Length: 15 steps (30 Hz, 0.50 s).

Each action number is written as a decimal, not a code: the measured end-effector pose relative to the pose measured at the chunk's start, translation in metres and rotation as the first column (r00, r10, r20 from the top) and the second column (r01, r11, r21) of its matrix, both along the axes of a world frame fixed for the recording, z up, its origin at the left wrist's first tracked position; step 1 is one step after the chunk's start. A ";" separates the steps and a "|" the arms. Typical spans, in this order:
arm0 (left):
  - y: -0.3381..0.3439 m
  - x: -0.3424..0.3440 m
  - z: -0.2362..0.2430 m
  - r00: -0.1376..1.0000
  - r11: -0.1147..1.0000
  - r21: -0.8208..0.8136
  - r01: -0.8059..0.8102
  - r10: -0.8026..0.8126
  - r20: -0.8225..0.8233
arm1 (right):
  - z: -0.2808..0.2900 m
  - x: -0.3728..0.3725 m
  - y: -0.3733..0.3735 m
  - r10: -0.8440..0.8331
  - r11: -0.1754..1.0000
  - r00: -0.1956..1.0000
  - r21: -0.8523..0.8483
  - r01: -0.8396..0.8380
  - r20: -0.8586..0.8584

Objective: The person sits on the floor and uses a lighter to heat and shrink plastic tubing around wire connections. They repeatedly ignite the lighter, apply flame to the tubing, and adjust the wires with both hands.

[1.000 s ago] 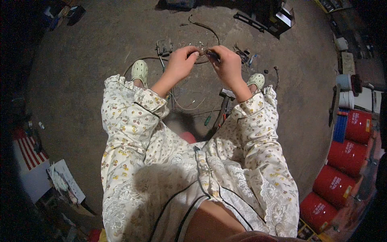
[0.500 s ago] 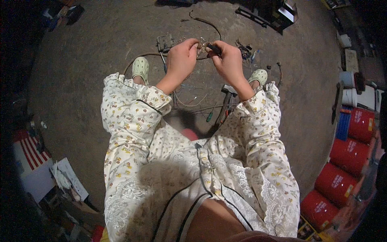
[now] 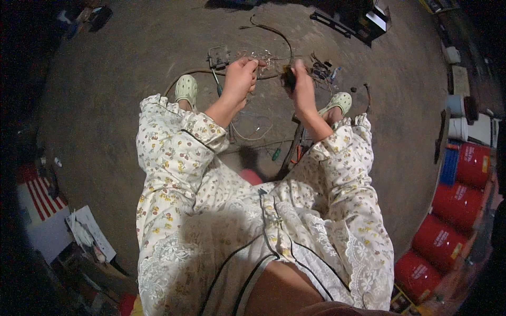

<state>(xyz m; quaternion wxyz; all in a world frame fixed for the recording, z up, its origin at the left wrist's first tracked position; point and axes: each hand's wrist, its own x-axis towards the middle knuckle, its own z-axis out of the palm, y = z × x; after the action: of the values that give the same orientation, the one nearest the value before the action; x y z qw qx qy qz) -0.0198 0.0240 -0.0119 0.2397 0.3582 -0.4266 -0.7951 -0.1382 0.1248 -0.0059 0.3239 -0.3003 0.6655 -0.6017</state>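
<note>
Wire bundle (image 3: pixel 266 57): thin tangled wires held up between both hands, above the floor and in front of the feet.
Left grip: left hand (image 3: pixel 241 78) curled narrow, fingertips pinched on the wire end at the top of the fist.
Right grip: right hand (image 3: pixel 302 87) closed around a small dark tool (image 3: pixel 289 78), looks like pliers or cutters; its tip sits at the wire.
Hands: near each other, not touching, wire spanning the gap.
Progress: my read is mid-job. Wires are still a loose tangle, nothing looks bundled or finished. Can't judge how many ends are done.
Left to do: probably most of the tangle, plus the loose wire loops (image 3: pixel 250 129) on the floor between the knees.
Floor items: small grey box part (image 3: pixel 217 55) beyond the left hand, thick curved cable (image 3: pixel 274 31) arcing past the hands, scatter of small parts (image 3: pixel 321 71) by the right hand, screwdriver with green handle (image 3: pixel 275 154) and red-handled pliers (image 3: pixel 298 152) lying near the right knee.
Further out: red drums (image 3: pixel 456 203) along the right edge.
Hidden: tool jaws covered by the right fingers, wire ends too fine to resolve, blurred.
Cut off: left and top edges are dark; clutter there unreadable.
</note>
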 end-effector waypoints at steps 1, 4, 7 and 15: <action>0.004 0.000 0.002 1.000 1.000 -0.009 0.006 -0.006 -0.008 | -0.001 0.001 -0.003 0.002 0.996 0.999 0.090 -0.006 0.042; 0.015 -0.005 0.012 1.000 0.999 -0.050 -0.005 0.006 0.021 | -0.002 0.002 -0.006 0.066 0.989 0.939 0.102 -0.106 0.337; 0.020 -0.010 0.016 0.998 0.992 -0.128 -0.009 0.016 0.056 | -0.007 -0.002 -0.005 0.076 0.984 0.860 0.099 -0.145 0.505; 0.025 -0.018 0.009 0.994 0.935 -0.347 -0.078 0.102 0.049 | -0.006 0.003 -0.005 0.041 0.998 0.915 0.022 -0.055 0.401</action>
<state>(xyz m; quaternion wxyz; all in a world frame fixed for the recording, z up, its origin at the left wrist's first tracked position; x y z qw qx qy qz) -0.0374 0.0490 -0.0027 0.3204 0.3562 -0.5499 -0.6842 -0.1348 0.1194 -0.0122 0.4728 -0.1817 0.5872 -0.6314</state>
